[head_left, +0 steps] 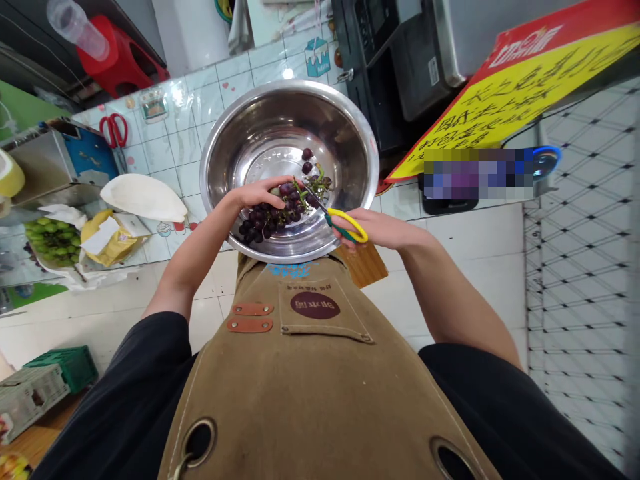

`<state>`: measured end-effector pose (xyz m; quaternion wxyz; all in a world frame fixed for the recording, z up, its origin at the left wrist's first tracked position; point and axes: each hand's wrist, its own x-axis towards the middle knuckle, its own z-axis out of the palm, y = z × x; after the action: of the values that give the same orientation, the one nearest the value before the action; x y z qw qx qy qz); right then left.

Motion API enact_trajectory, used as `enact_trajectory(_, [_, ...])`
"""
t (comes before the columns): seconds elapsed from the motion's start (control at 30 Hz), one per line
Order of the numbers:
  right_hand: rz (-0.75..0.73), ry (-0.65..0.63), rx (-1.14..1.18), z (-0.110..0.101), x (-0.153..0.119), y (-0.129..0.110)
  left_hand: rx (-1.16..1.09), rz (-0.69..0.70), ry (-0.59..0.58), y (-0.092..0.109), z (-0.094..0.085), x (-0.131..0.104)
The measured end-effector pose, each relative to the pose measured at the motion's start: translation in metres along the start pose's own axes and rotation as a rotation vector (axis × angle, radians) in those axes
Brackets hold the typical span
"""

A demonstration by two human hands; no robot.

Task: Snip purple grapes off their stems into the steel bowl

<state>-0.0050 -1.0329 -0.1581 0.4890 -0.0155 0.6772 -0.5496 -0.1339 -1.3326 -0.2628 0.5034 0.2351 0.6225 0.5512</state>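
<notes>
A bunch of dark purple grapes [273, 217] is held over a wide stainless steel basin [364, 137]. My left hand [263, 193] is closed around the upper part of the bunch, with its fingertips partly hidden by the grapes. Yellow and green scissors [357, 230] are in my right hand [375, 228], fingers at their handles. Their blades reach in among the green stems at the right end of the bunch. A few loose grapes [307, 154] lie inside the basin, just beyond the blades.
Red-handled scissors [114, 131] lie left of the basin, near a white, scoop-shaped object [145, 197]. Green grapes [53, 240] sit at the far left. A yellow and red sign [520, 87] juts in from the right, beside dark equipment [370, 73].
</notes>
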Motion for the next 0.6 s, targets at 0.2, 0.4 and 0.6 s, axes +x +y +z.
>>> enact_trajectory(0.2, [-0.087, -0.071, 0.393, 0.015, -0.026, 0.018, -0.328, -0.041, 0.031, 0.013, 0.010, -0.011])
enact_trajectory(0.4, [-0.201, -0.125, 0.726, 0.032, -0.016, 0.026, -0.501, -0.055, 0.119, 0.020, 0.020, -0.018])
enact_trajectory(0.6, [-0.240, -0.279, 0.830, 0.050, 0.001, 0.030, -0.429, -0.095, 0.179, 0.035, 0.032, -0.026])
